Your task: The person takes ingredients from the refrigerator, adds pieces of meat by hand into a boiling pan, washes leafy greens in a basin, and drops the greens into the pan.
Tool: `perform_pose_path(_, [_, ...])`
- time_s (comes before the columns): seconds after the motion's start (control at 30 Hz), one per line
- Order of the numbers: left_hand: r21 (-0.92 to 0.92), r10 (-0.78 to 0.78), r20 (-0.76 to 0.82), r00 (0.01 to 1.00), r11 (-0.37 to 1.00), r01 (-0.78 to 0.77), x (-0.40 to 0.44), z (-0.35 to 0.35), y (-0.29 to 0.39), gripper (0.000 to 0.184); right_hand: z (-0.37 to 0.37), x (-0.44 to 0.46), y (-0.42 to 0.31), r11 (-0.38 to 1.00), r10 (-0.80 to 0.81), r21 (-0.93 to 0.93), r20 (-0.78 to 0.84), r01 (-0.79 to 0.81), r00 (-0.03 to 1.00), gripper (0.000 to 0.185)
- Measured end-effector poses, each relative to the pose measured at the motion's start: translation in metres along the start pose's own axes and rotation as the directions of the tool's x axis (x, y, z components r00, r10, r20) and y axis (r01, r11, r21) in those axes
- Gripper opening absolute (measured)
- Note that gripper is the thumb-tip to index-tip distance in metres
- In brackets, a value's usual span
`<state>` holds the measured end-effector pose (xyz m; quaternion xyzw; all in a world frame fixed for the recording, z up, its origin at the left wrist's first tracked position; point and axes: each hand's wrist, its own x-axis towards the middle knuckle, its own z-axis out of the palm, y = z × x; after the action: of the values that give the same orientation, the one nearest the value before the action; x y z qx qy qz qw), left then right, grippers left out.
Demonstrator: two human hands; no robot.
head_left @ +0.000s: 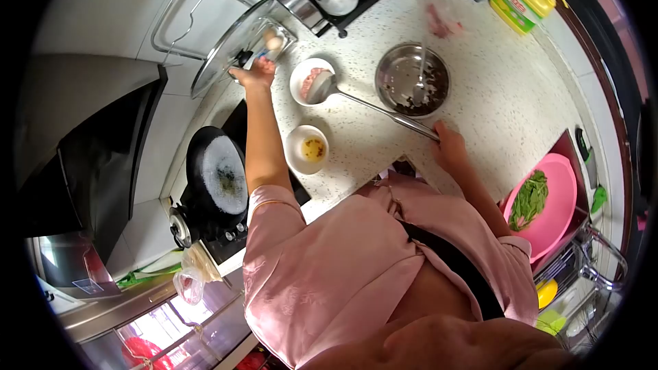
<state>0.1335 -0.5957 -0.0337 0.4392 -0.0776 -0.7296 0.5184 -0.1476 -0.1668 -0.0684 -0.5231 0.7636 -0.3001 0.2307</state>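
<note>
Head view, left hand point(258, 75): fingers at the black knob point(243, 57); cannot tell whether they grip it.
Glass lid point(221, 55): tilted up on edge, just beyond the left fingers; probably heavyish, slick and breakable, best held by its knob.
Right hand point(449, 144): fingers closed on the spatula's end.
Spatula point(387, 111): runs from the right fingers over the table point(360, 140), blade at the white bowl point(297, 82); likely stiff, light, blade-heavy; hold the handle.

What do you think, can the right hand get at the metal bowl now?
Probably yes: the right hand is close to the metal bowl and nothing seems to stand between them, though its grip on the spatula might need loosening first.
</note>
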Motion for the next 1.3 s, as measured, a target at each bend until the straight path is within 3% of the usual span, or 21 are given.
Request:
perform_pose_path(0.03, [0.053,0.024,-0.092,0.995,0.998,-0.02,-0.013,0.003,-0.005,0.074,-0.002,-0.002,0.001,1.0,0.006,-0.005,-0.006,-0.006,1.0,0.02])
perform_pose_path(0.17, [0.564,0.077,-0.001,0.997,0.824,-0.063,-0.02,-0.024,-0.021,0.048,-0.003,-0.009,-0.001,0.996,0.016,-0.086,0.114,-0.006,0.993,0.022])
perform_pose_path(0.23, [0.668,0.157,-0.058,0.986,0.74,-0.079,-0.039,-0.028,-0.025,0.044,0.003,-0.011,-0.005,0.995,0.003,-0.101,0.171,0.014,0.985,0.024])
perform_pose_path(0.33, [0.894,0.295,-0.042,0.955,0.437,-0.096,-0.057,-0.034,-0.027,0.042,0.009,-0.015,0.004,0.989,-0.021,-0.136,0.215,0.051,0.976,0.032])
perform_pose_path(0.37, [0.934,0.228,-0.034,0.973,0.355,-0.051,-0.06,-0.041,-0.027,0.053,0.008,-0.017,0.005,0.996,-0.014,-0.088,0.204,0.032,0.979,0.032])
perform_pose_path(0.43, [0.967,0.173,-0.05,0.984,0.255,0.004,-0.059,-0.054,-0.036,0.057,0.007,-0.026,0.009,0.999,-0.01,-0.035,0.194,0.017,0.981,0.033])
perform_pose_path(0.53, [0.92,-0.164,-0.029,0.986,0.382,0.091,-0.06,-0.064,-0.051,0.064,-0.005,-0.039,0.017,1.0,0.001,0.027,0.123,-0.004,0.992,0.032])
perform_pose_path(0.63, [0.905,-0.312,0.032,0.95,0.412,0.105,-0.081,-0.048,-0.067,0.065,-0.027,-0.051,0.029,0.997,0.013,-0.074,0.141,-0.002,0.99,0.029])
perform_pose_path(0.7, [0.887,-0.331,0.081,0.94,0.455,0.083,-0.049,-0.063,-0.071,0.063,-0.034,-0.06,0.033,0.977,-0.118,-0.163,0.127,0.139,0.985,0.028])
perform_pose_path(0.77, [0.899,-0.36,0.03,0.933,0.418,0.132,-0.063,-0.05,-0.066,0.057,-0.038,-0.063,0.029,0.969,-0.111,-0.198,0.184,0.147,0.977,0.029])
perform_pose_path(0.87, [0.902,-0.389,0.02,0.921,0.405,0.151,-0.062,-0.049,-0.062,0.054,-0.037,-0.061,0.032,0.935,-0.246,-0.214,0.185,0.283,0.951,0.028])
perform_pose_path(0.93, [0.9,-0.408,0.065,0.911,0.418,0.123,-0.06,-0.052,-0.061,0.051,-0.035,-0.049,0.027,0.855,-0.387,-0.288,0.199,0.432,0.9,0.028])
perform_pose_path(1.23, [0.843,-0.404,0.113,0.908,0.523,0.127,-0.056,-0.06,-0.066,0.046,-0.016,-0.002,0.032,0.76,-0.468,-0.346,0.296,0.55,0.833,0.029])
perform_pose_path(1.3, [0.776,-0.388,0.113,0.915,0.609,0.163,-0.049,-0.062,-0.068,0.042,-0.01,0.001,0.038,0.751,-0.483,-0.346,0.293,0.563,0.825,0.028])
